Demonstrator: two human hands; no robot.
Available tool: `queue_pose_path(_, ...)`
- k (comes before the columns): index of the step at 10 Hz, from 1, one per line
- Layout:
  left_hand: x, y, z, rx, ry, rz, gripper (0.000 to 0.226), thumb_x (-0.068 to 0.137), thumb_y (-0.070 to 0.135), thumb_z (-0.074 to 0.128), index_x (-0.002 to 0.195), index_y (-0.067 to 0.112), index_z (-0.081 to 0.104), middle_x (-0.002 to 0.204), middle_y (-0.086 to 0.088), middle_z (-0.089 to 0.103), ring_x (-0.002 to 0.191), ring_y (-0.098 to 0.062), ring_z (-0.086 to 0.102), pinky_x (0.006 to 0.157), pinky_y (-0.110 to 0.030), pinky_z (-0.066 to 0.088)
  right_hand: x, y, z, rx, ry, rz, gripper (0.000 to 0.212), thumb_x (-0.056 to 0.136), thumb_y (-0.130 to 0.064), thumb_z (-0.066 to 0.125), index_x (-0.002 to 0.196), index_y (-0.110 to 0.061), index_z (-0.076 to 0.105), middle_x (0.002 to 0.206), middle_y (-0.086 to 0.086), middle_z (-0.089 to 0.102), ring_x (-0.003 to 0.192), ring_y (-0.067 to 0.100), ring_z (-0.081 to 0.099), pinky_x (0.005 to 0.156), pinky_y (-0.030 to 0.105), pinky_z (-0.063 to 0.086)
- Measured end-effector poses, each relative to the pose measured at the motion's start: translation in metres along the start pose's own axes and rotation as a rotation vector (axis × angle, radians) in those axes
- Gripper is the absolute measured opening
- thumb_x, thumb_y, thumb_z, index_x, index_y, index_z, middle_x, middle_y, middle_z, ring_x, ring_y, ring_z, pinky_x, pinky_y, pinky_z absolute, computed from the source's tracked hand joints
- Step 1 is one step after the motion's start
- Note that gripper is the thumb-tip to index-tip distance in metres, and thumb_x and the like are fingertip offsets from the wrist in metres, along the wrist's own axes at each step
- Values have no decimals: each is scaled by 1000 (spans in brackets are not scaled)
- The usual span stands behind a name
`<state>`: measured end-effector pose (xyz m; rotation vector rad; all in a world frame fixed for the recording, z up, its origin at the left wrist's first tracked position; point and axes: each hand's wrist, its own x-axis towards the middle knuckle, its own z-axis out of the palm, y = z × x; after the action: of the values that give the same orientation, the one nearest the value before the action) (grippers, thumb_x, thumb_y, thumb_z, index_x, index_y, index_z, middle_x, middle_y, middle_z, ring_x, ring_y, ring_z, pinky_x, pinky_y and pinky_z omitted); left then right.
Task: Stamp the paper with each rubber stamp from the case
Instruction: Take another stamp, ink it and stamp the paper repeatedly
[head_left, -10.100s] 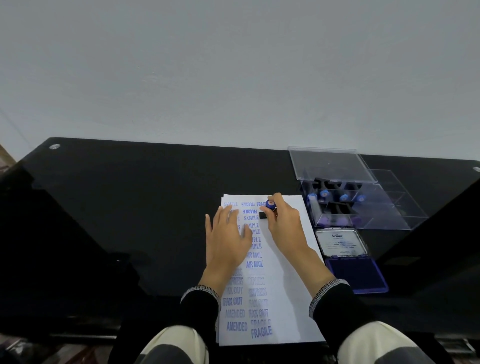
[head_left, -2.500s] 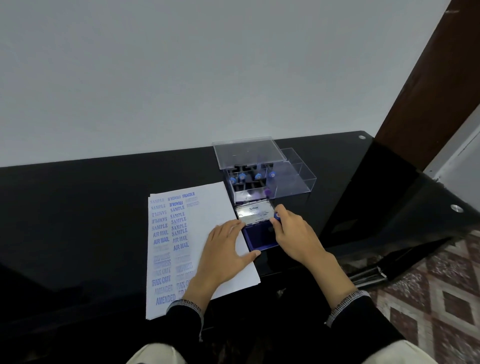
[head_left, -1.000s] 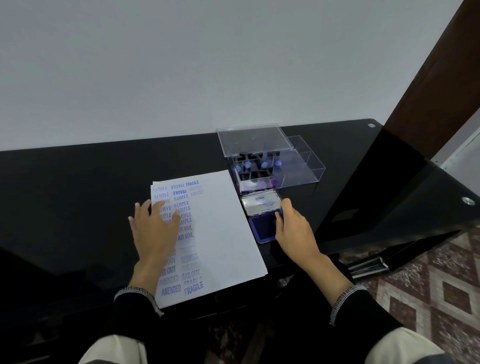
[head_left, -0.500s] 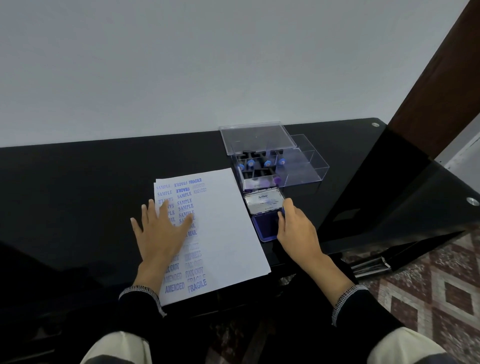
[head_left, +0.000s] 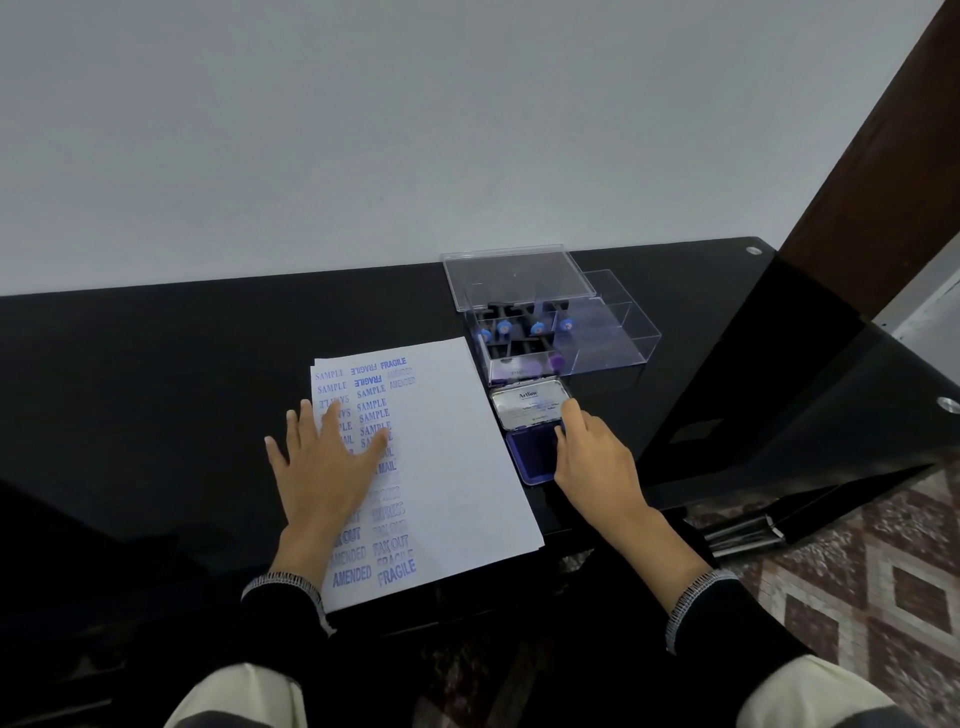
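Since 0.5 s ago the flat left hand (head_left: 324, 467) stays pressing the blue-stamped paper (head_left: 447, 467) beside the ink pad (head_left: 535, 452), where the right hand (head_left: 597, 457) apparently pinches a hidden stamp, the case (head_left: 613, 338) just beyond.

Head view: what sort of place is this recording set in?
Probably a home or small office desk: a glossy black glass table against a plain pale wall, a patterned tiled floor at right, and a stamped sheet of paper beside an ink pad.
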<state>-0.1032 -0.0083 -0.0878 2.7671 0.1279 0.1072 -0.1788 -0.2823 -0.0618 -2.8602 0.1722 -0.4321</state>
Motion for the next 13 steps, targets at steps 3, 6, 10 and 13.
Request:
queue_pose_path(3, -1, -1, 1, -4, 15, 7, 86, 85, 74, 34, 152, 22, 22, 161, -7, 10, 149, -23, 0, 118, -49, -5, 8, 3, -5, 100, -59, 29, 13, 95, -14, 46, 105, -13, 37, 83, -2, 53, 66, 17, 48, 53, 28, 35)
queue_pose_path(6, 0, -2, 3, -6, 23, 10, 86, 85, 75, 33, 152, 22, 22, 161, -7, 11, 149, -24, 1, 119, -50, -3, 15, 5, -8, 116, -103, 17, 15, 95, -13, 47, 100, -16, 34, 77, 0, 54, 60, 22, 50, 45, 28, 30)
queue_pose_path(10, -1, -2, 3, 2, 16, 6, 87, 85, 76, 32, 152, 22, 22, 161, -7, 9, 149, -23, 0, 118, -49, -5, -10, 3, 9, 117, 207, 39, 23, 87, -4, 59, 83, -15, 40, 63, -2, 45, 51, 17, 36, 55, 30, 34)
queue_pose_path(13, 0, -1, 3, 15, 9, 4, 85, 86, 74, 31, 153, 22, 20, 162, -7, 8, 149, -23, -1, 118, -49, -5, 12, 8, -5, 178, -59, -14, 19, 93, -9, 49, 95, -17, 32, 76, 0, 54, 56, 17, 47, 45, 24, 30)
